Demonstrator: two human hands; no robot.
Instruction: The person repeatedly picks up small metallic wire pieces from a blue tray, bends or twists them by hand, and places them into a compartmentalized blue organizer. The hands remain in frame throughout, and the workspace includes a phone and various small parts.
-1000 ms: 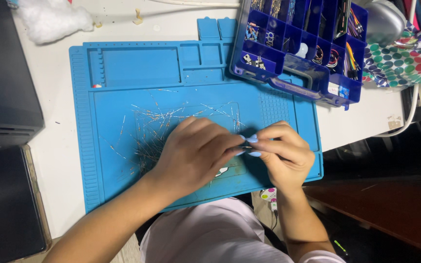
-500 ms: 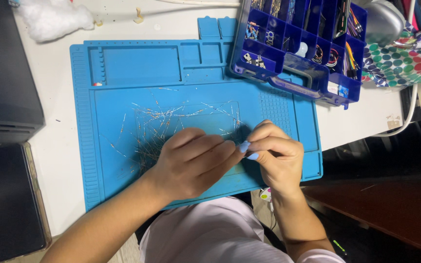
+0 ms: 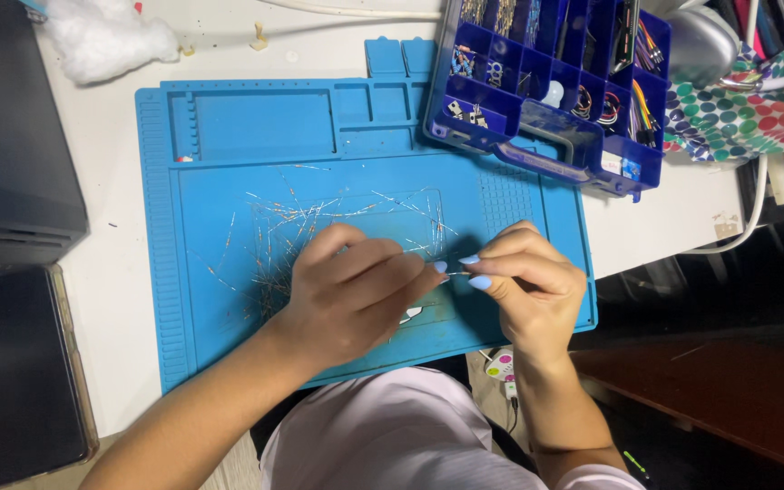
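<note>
- I look down on a white surface (image 3: 673, 227) that carries everything here; a black box (image 3: 11, 136) lies along its far left side and a dark flat slab (image 3: 15, 372) rests nearer me on that side.
- A blue work mat (image 3: 201, 272) covers the middle of the surface, with moulded trays along its top edge.
- A purple compartment organiser (image 3: 546, 154), lid open and full of small parts, overlaps the mat's upper right corner (a spotted cloth (image 3: 746, 109) sits just beyond it).
- My left hand (image 3: 356, 290) curls over the mat's centre, its fingertips closed in a pinch at the meeting point with the other hand.
- My right hand (image 3: 528, 281) mirrors it, thumb and forefinger pressed shut on the same spot; between them runs one thin wire-leaded component (image 3: 454, 271), held just above the mat.
- I judge the step in hand to be working a single lead between both pinches; whatever follows calls for a fine, steady grip, as the piece is too small to read clearly.
- A scatter of loose wire-leaded components (image 3: 310, 222) lies on the mat just above and left of my left hand, partly under it, easy to sweep aside.
</note>
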